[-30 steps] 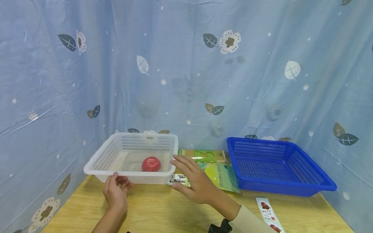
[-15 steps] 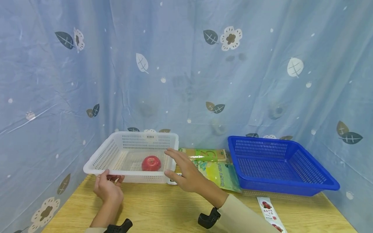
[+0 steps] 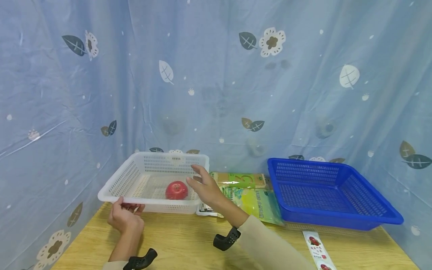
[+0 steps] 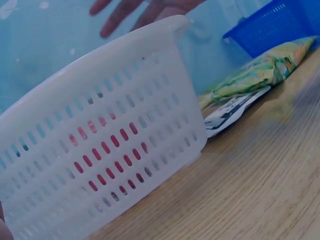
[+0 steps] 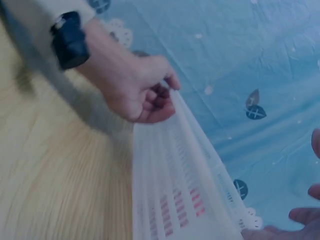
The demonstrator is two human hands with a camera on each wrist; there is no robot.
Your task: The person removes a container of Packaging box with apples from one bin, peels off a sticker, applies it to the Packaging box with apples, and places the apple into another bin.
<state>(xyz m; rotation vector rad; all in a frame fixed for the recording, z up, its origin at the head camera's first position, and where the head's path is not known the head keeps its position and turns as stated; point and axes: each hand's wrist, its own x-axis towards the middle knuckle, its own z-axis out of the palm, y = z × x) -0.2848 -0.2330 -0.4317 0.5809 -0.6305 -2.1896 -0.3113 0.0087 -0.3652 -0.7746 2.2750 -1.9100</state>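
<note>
A white perforated basket (image 3: 114, 187) stands on the wooden table at the left, with a red apple (image 3: 176, 190) inside it. My left hand (image 3: 124, 217) grips the basket's near rim, thumb over the edge; the right wrist view shows that left hand (image 5: 145, 92) curled round the rim of the basket (image 5: 175, 165). My right hand (image 3: 204, 187) hovers with straight fingers over the basket's right end, just right of the apple, holding nothing. In the left wrist view the basket wall (image 4: 100, 145) fills the frame, with red showing through its holes.
A blue basket (image 3: 330, 195) stands at the right of the table. Between the two baskets lie a green and yellow packet (image 3: 253, 202), a flat green box (image 3: 241, 180) and a small white pack (image 3: 206, 208). A printed strip (image 3: 317, 249) lies near the front right. Blue curtain surrounds the table.
My right hand has moved left and away from me, from the packets to above the basket's right end. My left hand shifted left along the near rim and took hold of it.
</note>
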